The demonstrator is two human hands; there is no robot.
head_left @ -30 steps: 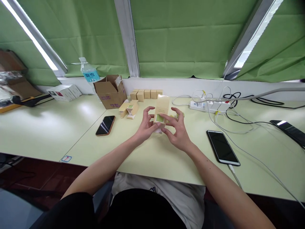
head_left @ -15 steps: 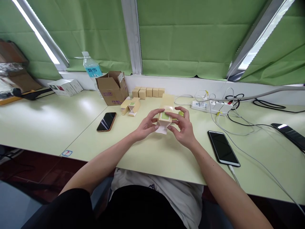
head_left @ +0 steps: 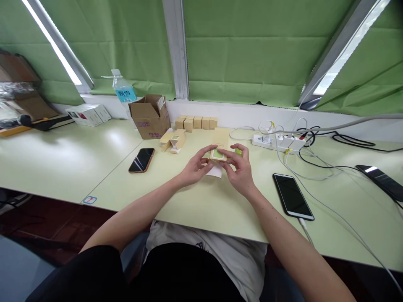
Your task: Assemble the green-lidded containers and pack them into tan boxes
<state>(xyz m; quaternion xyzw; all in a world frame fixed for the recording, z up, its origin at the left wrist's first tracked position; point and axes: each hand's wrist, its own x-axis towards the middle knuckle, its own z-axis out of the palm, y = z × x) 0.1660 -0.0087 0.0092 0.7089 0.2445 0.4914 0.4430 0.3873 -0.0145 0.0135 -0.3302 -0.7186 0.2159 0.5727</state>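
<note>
Between my two hands is a small tan box (head_left: 218, 154) with a green square on its top and a pale flap hanging toward me. My left hand (head_left: 197, 167) grips its left side, thumb low and index finger on the top edge. My right hand (head_left: 240, 168) holds the right side, with fingers over the top and the thumb near the flap. Behind the box lies a flat tan piece (head_left: 221, 136). A small green item (head_left: 238, 151) shows partly behind my right fingers.
Open small boxes (head_left: 173, 139) and a brown carton (head_left: 150, 117) stand left of centre, near a bottle (head_left: 124, 90). Several little boxes (head_left: 197, 122) line the back. Phones (head_left: 141, 160) (head_left: 293, 196) lie on both sides. A power strip (head_left: 278, 141) with cables is back right.
The box's front has gone from view between my hands, its top now tilted more toward me. My fingers have closed in slightly around it. The whole view has shifted a little.
</note>
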